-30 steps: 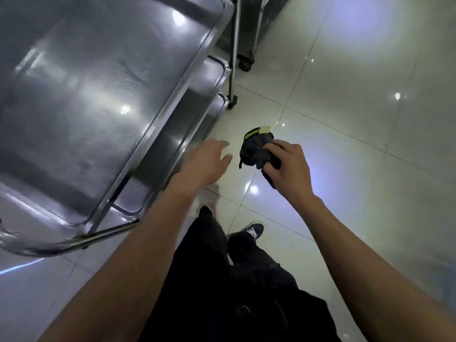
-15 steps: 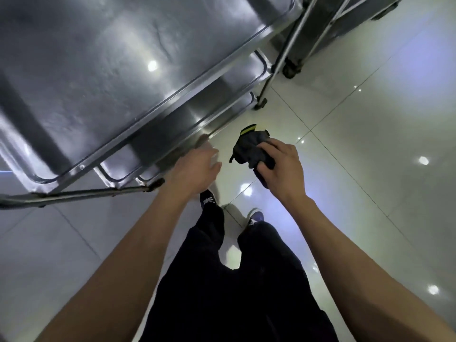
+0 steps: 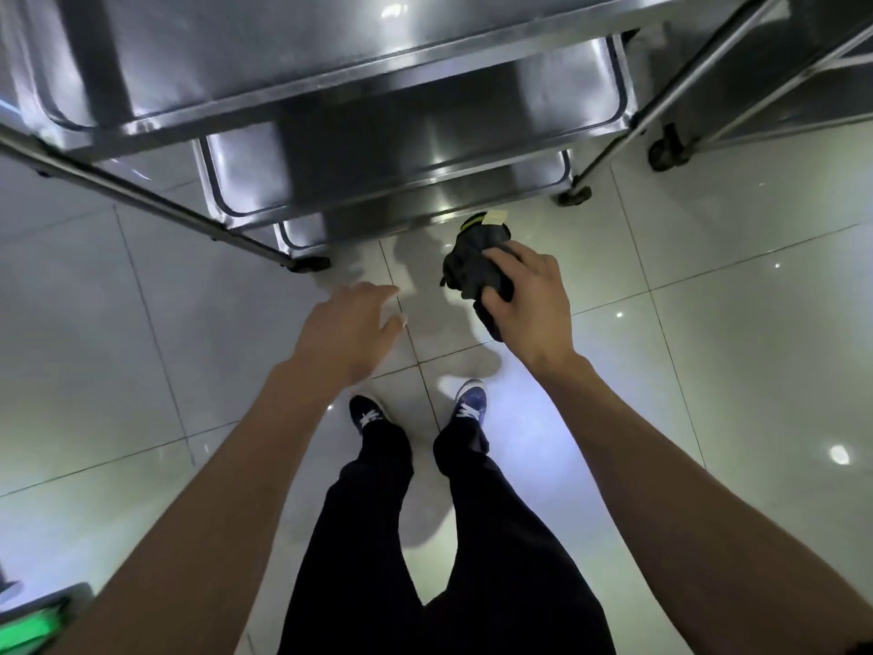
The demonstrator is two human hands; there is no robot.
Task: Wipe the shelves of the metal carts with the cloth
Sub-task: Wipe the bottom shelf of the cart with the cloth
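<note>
My R hand [image 3: 524, 300] grips bunched cloth [image 3: 475, 267] over floor, just off cart [image 3: 330, 78] front edge. L hand [image 3: 352, 326] open, empty. Risk: wadded cloth = poor contact, missed corners on lower shelves.

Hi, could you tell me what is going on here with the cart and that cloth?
A person stands on the tiled floor facing a metal cart with three stacked shelves. Their right hand grips a bunched dark cloth, held in the air in front of the lowest shelf, not touching it. The left hand is open, holds nothing and hovers over the floor. A second cart stands to the right.
</note>
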